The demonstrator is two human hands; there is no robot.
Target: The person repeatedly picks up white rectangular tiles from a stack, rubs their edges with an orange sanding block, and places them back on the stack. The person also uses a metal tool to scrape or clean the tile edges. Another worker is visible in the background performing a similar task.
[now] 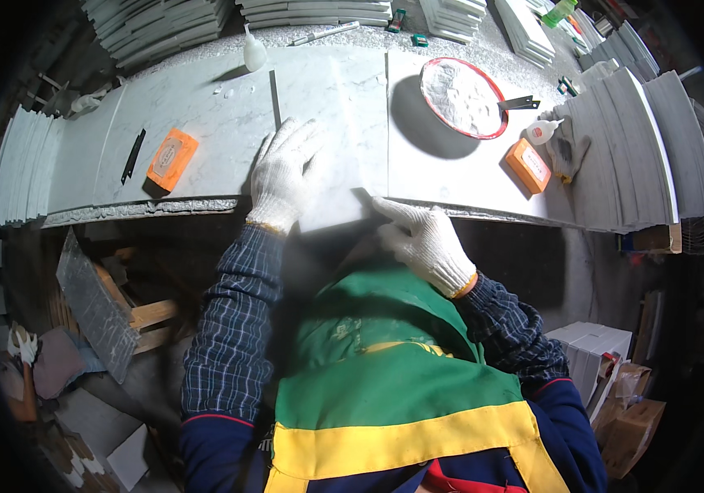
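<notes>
A pale marble-look slab (336, 200) lies before me, its near end jutting past the worktable's front edge. My left hand (284, 169), in a white knit glove, rests flat on its left part with the fingers stretched forward. At the slab's near right corner is my right hand (423, 246), gloved the same way. Its index finger reaches to the corner and the other fingers are bent. Whether they grip the edge is hidden. A dark narrow strip (275, 98) runs forward from my left fingertips.
A red-rimmed bowl of white powder (460, 98) holds a black blade (518, 103). Orange blocks (172, 160) (528, 166), squeeze bottles (254, 52) (543, 131) and another black blade (134, 157) lie around. Stacked slabs (611, 154) stand right. A co-worker's gloved hand (23, 345) shows lower left.
</notes>
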